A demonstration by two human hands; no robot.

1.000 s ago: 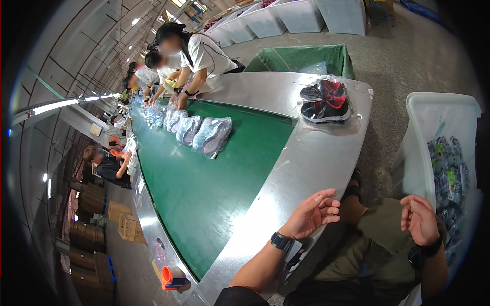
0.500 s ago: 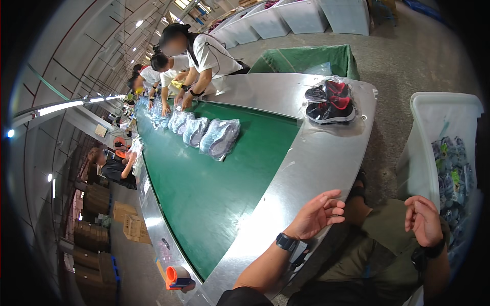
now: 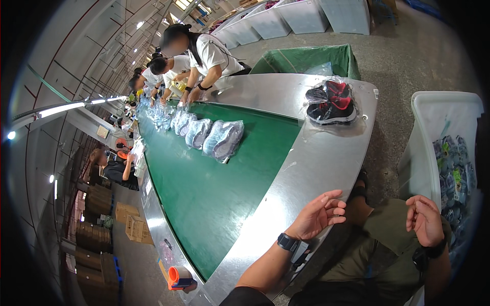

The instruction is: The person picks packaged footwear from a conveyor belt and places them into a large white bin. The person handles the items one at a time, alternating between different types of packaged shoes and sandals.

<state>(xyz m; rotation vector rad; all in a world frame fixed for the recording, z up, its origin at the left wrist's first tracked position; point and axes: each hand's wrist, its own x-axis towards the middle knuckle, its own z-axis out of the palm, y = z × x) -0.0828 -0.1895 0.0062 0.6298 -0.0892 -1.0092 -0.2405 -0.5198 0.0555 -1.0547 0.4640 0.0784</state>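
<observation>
My left hand (image 3: 320, 217) hovers over the near edge of the metal table (image 3: 286, 183), empty, palm turned inward and fingers loosely bent apart. Above my lap, beside the white bin, is my right hand (image 3: 426, 220), also empty with its fingers half curled and apart. On the green conveyor belt (image 3: 204, 199) lies a row of clear-bagged shoes, the nearest bagged pair (image 3: 223, 141) ahead of my left hand. A black and red pair of shoes (image 3: 331, 102) in clear plastic rests on the table's far right corner.
A white bin (image 3: 423, 132) at my right holds many bagged items (image 3: 453, 173). An orange tape dispenser (image 3: 179, 278) stands at the belt's left rim. Co-workers (image 3: 214, 61) line the far side. A green cloth-covered container (image 3: 306, 60) and white tubs (image 3: 301, 18) stand beyond.
The nearest co-worker's arms and head have shifted slightly over the bags. My two hands hold almost the same pose and place.
</observation>
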